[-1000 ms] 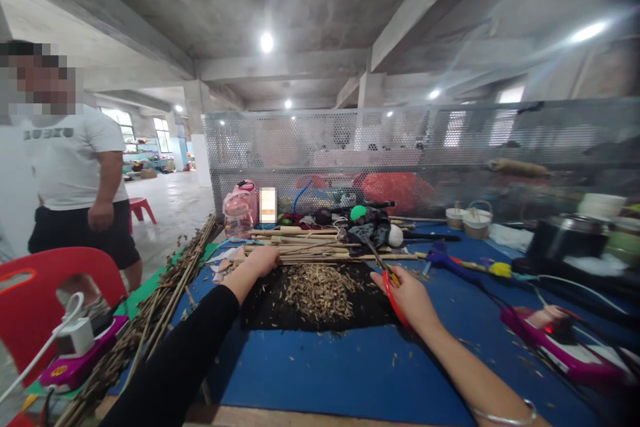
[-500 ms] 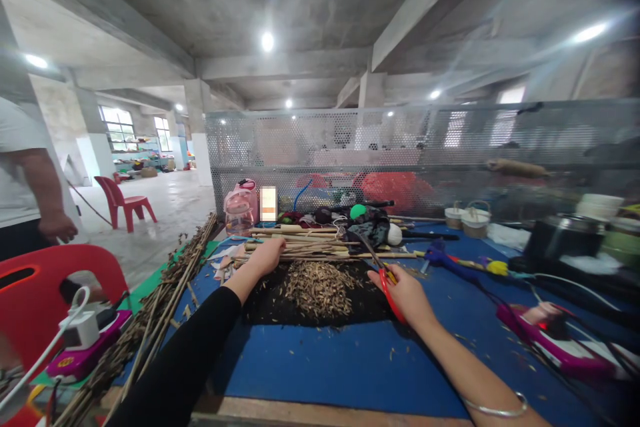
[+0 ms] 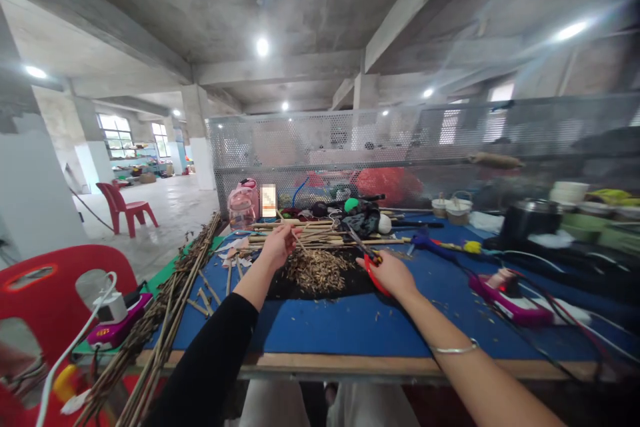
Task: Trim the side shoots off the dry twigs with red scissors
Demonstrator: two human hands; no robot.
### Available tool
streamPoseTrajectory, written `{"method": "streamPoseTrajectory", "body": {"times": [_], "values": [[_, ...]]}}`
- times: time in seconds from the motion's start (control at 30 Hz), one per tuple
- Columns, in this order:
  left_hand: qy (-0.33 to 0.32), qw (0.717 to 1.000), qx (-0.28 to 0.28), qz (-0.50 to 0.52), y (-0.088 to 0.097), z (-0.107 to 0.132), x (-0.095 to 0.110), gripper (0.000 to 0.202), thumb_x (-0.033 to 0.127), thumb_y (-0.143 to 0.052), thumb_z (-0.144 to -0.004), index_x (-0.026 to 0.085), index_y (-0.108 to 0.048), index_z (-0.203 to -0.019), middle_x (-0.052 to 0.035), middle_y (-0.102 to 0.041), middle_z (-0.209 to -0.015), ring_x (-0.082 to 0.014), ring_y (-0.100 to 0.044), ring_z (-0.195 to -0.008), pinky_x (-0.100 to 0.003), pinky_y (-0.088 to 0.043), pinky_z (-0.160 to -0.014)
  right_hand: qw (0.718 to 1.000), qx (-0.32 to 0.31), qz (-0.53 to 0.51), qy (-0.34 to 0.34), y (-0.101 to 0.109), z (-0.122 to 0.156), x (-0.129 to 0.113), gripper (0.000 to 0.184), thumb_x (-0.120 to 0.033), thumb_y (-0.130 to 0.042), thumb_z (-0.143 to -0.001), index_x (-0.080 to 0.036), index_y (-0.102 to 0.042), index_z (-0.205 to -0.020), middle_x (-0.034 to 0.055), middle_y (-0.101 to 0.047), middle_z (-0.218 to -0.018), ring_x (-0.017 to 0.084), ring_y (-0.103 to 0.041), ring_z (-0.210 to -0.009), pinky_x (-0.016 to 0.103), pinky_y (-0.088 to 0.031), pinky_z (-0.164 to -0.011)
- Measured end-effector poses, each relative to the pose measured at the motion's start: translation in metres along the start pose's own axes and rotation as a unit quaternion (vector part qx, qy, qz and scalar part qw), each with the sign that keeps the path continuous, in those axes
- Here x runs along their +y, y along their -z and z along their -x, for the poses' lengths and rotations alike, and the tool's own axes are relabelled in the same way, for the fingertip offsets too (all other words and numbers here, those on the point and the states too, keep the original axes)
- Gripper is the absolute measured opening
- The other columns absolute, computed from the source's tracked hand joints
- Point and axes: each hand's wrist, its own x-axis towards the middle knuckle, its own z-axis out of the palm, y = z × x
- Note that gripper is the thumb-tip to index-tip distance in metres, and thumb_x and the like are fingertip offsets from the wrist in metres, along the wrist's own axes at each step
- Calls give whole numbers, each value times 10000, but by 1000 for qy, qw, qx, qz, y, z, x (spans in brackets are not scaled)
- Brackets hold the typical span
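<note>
My left hand is pinched around a thin dry stick, just above the left edge of a heap of short cut stem pieces. The heap lies on a black cloth. In my right hand are red-handled scissors; their blades point up and to the left, apart from the stick. Behind the heap, long pale sticks lie crosswise. A few short stalks rest on the blue tabletop to the left.
Long dried stalks run along the table's left side beside a purple power strip and a red chair. A pink bottle stands at the back. On the right are another power strip, cables and a black pot.
My left hand has come up from the pale sticks with a thin stick in its fingers. The scissors stay in my right hand. My view has tilted down, and the person at left is gone from view.
</note>
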Motion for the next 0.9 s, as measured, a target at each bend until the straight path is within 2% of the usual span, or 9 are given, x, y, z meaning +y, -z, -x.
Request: {"method": "streamPoseTrajectory", "body": {"times": [0.1, 0.3, 0.37, 0.43, 0.5, 0.6, 0.67, 0.77, 0.9], "values": [[17, 998, -38, 51, -1, 19, -13, 146, 243, -584, -747, 155, -529, -850, -11, -624, -757, -54, -561, -543, -147, -420, -464, 998, -42, 52, -7, 1, 1, 4, 520, -664, -484, -627, -179, -604, -772, 136, -655, -825, 260, -616, -766, 281, -401, -570], [22, 997, -51, 57, -4, 43, -36, 236, 203, -668, -654, 167, -491, -806, 32, -563, -630, -68, -578, -548, -149, -437, -481, 986, -124, 108, 20, 18, 3, -5, 242, -403, -634, -584, -162, -638, -607, 135, -664, -763, 252, -626, -737, 276, -419, -591], [23, 998, -51, 23, -5, 46, -39, 267, 221, -696, -615, 159, -492, -775, 17, -575, -648, -75, -580, -558, -151, -429, -477, 983, -102, 150, 27, 28, 8, -19, 205, -334, -656, -575, -141, -652, -644, 168, -656, -825, 282, -614, -794, 300, -421, -625], [15, 998, -63, -11, -5, 47, -42, 283, 247, -715, -583, 147, -498, -735, 12, -571, -625, -64, -555, -524, -144, -399, -456, 983, -38, 171, 48, 34, 18, -41, 218, -313, -636, -623, -117, -658, -715, 203, -636, -901, 304, -589, -864, 329, -412, -679], [-4, 996, -87, -33, -5, 49, -45, 296, 274, -724, -562, 141, -496, -697, 26, -541, -566, -44, -499, -460, -137, -349, -424, 991, 8, 73, 115, 34, 33, -67, 285, -378, -503, -759, -138, -643, -827, 166, -635, -935, 248, -584, -868, 305, -397, -708], [-34, 992, -112, -50, -5, 51, -47, 337, 305, -735, -532, 145, -485, -692, 41, -517, -543, -38, -453, -429, -142, -303, -411, 966, -130, -123, 187, 18, 55, -102, 385, -425, -327, -853, -164, -611, -862, 84, -652, -796, 160, -584, -705, 240, -385, -625], [-40, 991, -111, -66, -4, 52, -47, 372, 355, -730, -527, 155, -477, -713, 33, -535, -576, -51, -470, -449, -149, -301, -420, 959, -140, -179, 169, 2, 64, -115, 295, -354, -381, -833, -152, -577, -921, 61, -639, -759, 140, -557, -636, 224, -362, -579], [-52, 989, -77, -118, 0, 50, -46, 399, 527, -605, -619, 164, -478, -727, 34, -518, -539, -64, -448, -417, -167, -268, -407, 962, -83, -201, 162, -17, 69, -115, 220, -245, -388, -800, -147, -586, -792, 47, -613, -727, 137, -524, -656, 223, -330, -590], [-148, 952, -8, -269, 5, 46, -46, 455, 586, -425, -722, 156, -472, -578, 48, -402, -400, -69, -346, -370, -208, -260, -428, 950, -95, -245, 167, -28, 74, -100, 295, -324, -359, -801, -155, -566, -675, 2, -529, -576, 127, -454, -560, 225, -294, -538]]}}
